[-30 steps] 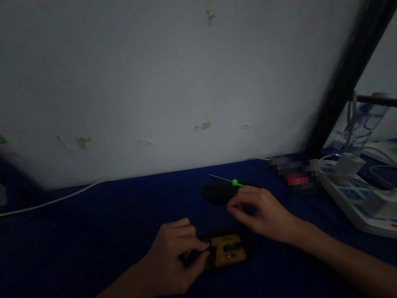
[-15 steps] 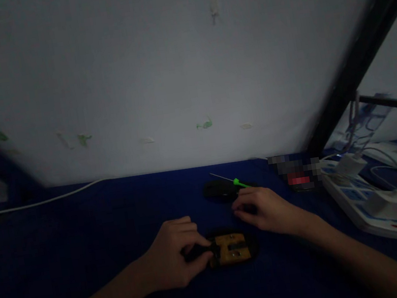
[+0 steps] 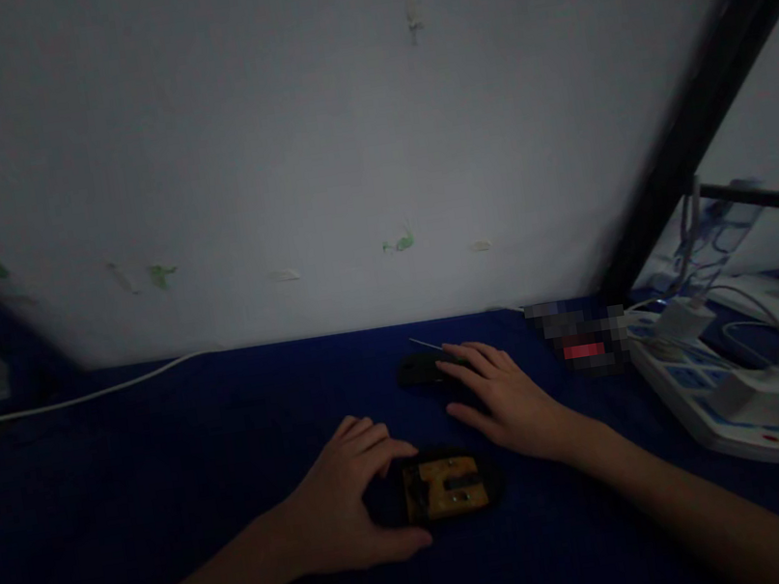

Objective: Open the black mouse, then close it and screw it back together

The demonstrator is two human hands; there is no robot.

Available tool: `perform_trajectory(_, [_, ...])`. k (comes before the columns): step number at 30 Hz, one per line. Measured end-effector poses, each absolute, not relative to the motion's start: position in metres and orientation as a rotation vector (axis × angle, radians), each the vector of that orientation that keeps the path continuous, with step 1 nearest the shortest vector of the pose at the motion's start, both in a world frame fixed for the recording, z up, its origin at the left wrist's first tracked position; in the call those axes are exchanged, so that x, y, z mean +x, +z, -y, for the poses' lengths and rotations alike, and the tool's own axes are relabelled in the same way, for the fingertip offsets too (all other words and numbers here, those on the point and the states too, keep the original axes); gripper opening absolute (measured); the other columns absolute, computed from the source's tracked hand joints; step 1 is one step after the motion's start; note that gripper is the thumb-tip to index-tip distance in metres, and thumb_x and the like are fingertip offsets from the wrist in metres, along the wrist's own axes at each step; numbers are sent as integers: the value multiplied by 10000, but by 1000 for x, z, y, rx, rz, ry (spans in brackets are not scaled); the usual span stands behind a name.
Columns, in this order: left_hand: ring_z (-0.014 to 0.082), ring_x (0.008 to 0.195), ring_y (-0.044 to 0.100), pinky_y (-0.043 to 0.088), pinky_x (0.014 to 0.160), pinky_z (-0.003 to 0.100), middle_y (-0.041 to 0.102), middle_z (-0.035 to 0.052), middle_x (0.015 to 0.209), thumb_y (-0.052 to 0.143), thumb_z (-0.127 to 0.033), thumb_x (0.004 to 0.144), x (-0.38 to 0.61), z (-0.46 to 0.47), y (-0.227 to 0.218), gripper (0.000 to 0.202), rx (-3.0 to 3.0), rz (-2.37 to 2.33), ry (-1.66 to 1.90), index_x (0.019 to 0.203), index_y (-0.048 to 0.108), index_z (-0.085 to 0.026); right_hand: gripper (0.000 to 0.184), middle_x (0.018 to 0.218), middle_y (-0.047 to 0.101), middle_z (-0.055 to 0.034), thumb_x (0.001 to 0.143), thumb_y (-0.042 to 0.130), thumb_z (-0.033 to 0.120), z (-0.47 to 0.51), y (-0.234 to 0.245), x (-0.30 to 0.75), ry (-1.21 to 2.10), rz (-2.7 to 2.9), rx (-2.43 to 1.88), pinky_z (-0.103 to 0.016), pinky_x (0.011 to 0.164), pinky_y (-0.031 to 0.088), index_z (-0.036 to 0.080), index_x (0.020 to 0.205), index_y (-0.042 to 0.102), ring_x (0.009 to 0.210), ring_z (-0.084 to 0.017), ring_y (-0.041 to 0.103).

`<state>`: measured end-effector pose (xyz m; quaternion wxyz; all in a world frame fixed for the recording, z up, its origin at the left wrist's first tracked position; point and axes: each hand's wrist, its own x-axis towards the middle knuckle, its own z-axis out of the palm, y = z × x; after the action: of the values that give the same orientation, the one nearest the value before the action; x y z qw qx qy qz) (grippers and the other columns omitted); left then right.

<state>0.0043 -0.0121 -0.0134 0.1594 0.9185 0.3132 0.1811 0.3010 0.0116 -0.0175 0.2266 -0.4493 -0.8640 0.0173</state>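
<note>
An opened computer mouse base point(image 3: 466, 481) lies on the blue surface, its yellow-brown circuit board facing up with dark parts on it. My left hand point(image 3: 351, 498) is open at its left end, thumb and forefinger spread to either side; whether they touch it I cannot tell. Farther back lies a black mouse cover point(image 3: 417, 370). Over its right end reaches my right hand point(image 3: 499, 393), fingers stretched out and apart. A thin screwdriver shaft point(image 3: 425, 343) shows beyond those fingertips, while its green part is mostly hidden by the hand.
On the right stands a white power strip point(image 3: 713, 400) with plugged-in adapters and cables. A blurred-out item with a red patch point(image 3: 584, 351) lies near it. A white cable point(image 3: 104, 391) runs along the left back, and a pale wall point(image 3: 309, 148) rises behind the table.
My left hand has opened from its pinch on a small black piece at the mouse base. My right hand has uncurled and reached forward over the screwdriver and cover.
</note>
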Motion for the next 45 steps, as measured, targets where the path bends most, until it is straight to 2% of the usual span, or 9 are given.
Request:
perform_trajectory(3, [242,857,602,416,947,462,627,2,896,937,-546,656,4,11,-10,670,2649,-875,511,1200,701,-233,531,1636,446,-171,998,664,416,-13,-24,302,34,2357,-1263,-656,1199,392,228,1479,540,1531,-391,375])
perform_trajectory(6, [230,839,581,404,862,398,624,0,884,936,-548,652,3,10,-8,666,2659,-848,500,1193,705,-234,427,1574,517,-178,949,730,417,-15,-26,303,53,2317,-1240,-663,1184,404,219,1307,611,1522,-391,399])
perform_trajectory(11, [223,828,580,384,858,393,617,-10,870,954,-527,626,4,10,-8,661,2641,-814,497,1163,705,-231,302,1378,658,-165,904,777,349,-18,-27,304,152,2262,-1265,-635,1134,450,224,1108,594,1468,-393,467])
perform_trajectory(16, [214,810,576,377,843,385,611,-17,857,949,-524,644,5,11,-6,639,2637,-802,490,1155,702,-232,331,1318,675,-142,884,814,371,-23,-31,308,231,2213,-1303,-617,1132,442,234,1110,615,1449,-396,481])
perform_trajectory(19, [208,803,572,375,819,369,612,-20,850,944,-523,642,4,10,-6,629,2647,-797,518,1148,704,-236,428,1294,698,-119,858,855,401,-24,-29,308,273,2142,-1247,-600,1126,452,243,1195,644,1348,-361,574])
perform_trajectory(25, [205,775,573,371,805,364,615,-30,821,933,-501,653,2,5,-8,601,2664,-857,595,1130,686,-232,400,1281,704,-102,935,777,414,-9,-1,299,529,1988,-901,-455,1032,554,263,1294,685,1194,-259,678])
perform_trajectory(31, [207,774,551,357,789,362,582,-34,779,898,-474,622,5,3,-9,493,2641,-1021,616,761,503,-212,431,1310,674,-105,854,863,357,13,10,288,648,2140,-826,-456,1048,550,270,1255,731,1197,-259,673])
perform_trajectory(38, [228,828,553,340,884,424,583,-28,834,895,-421,602,6,7,-4,480,2559,-1123,493,950,641,-207,500,1281,653,-118,809,902,368,15,2,285,675,2236,-798,-456,1018,563,252,1265,733,1170,-263,674])
perform_trajectory(45, [244,854,564,346,905,445,587,-19,851,897,-392,582,7,7,-6,538,2538,-1118,503,1027,660,-204,515,1295,661,-106,802,909,379,19,1,281,749,2256,-812,-450,1026,559,266,1278,747,1167,-257,679])
